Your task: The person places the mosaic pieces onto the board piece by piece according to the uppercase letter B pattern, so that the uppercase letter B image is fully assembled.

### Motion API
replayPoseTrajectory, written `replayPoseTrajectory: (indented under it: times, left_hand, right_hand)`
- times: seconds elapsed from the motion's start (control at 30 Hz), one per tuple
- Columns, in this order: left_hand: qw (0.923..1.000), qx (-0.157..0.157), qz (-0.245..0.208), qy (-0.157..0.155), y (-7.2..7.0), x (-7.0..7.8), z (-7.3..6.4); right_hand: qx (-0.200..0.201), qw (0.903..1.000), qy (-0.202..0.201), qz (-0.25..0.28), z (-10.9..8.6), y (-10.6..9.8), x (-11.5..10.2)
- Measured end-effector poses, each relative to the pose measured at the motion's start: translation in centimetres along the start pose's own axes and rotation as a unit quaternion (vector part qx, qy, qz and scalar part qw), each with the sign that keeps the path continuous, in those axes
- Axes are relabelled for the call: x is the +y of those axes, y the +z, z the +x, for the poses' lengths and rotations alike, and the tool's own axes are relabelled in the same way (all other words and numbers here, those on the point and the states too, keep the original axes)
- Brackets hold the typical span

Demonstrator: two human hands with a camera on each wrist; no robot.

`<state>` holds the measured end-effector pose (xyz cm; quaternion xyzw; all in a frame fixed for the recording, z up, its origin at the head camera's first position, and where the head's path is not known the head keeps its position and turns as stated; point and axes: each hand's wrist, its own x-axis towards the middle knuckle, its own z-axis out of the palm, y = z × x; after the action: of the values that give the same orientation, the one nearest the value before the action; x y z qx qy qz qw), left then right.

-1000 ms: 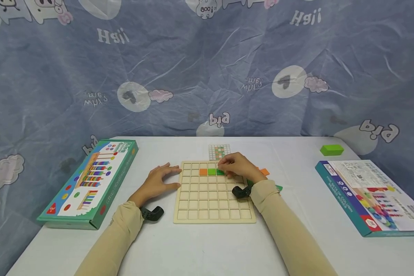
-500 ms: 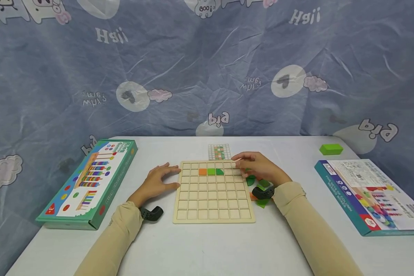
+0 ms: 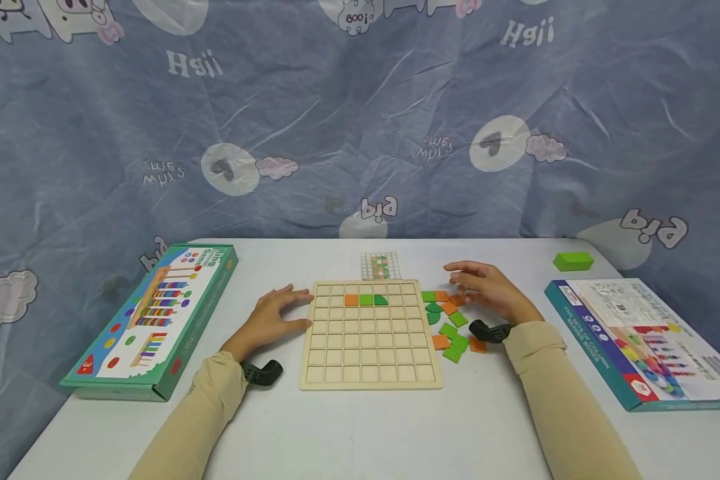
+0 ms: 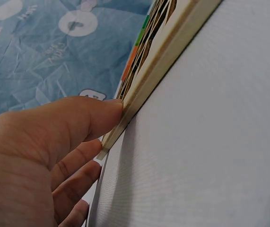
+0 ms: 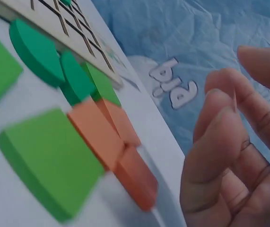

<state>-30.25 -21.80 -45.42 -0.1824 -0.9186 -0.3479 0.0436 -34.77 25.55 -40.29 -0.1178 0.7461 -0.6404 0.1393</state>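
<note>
A wooden grid board (image 3: 369,340) lies in the middle of the white table. In its second row sit an orange square tile (image 3: 351,300), a light green square tile (image 3: 366,299) and a dark green rounded tile (image 3: 381,300), side by side. My left hand (image 3: 270,320) rests at the board's left edge, with thumb (image 4: 108,116) and fingertips against the rim. Over the right end of the loose tiles hovers my right hand (image 3: 492,290), fingers loosely bent and holding nothing. Those tiles include light green squares (image 5: 52,161), orange squares (image 5: 97,135) and dark green rounded pieces (image 5: 38,52).
Behind the board lies a small printed pattern card (image 3: 381,266). A green toy box (image 3: 156,313) is at the left, another toy box (image 3: 654,340) at the right. Near the back right corner stands a bright green block (image 3: 573,261).
My right hand has let go of the dark green rounded tile in the second row and moved right, off the board, uncovering the loose tiles. My left hand stays at the board's edge.
</note>
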Motion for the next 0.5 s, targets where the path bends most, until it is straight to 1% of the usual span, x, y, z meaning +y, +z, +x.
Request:
replayPoseTrajectory:
  times: [0.17,0.23,0.33,0.5]
  left_hand:
    - [1.0000,-0.001,0.000,0.002,0.0,0.1,0.0]
    - [1.0000,-0.001,-0.001,0.001,-0.1,0.1,0.0]
    - [1.0000,-0.003,-0.001,-0.002,-0.1,0.2,-0.1]
    - [1.0000,-0.002,-0.001,-0.002,-0.1,0.4,-0.1]
  right_hand:
    - [0.031,0.9991,0.025,-0.016,-0.3,-1.6,0.7]
    - [0.037,0.9983,0.036,-0.028,-0.4,-2.0,1.0]
    - [0.039,0.9973,0.046,-0.041,-0.5,-2.4,1.5]
    - [0.024,0.9965,0.045,-0.067,-0.6,-2.8,2.0]
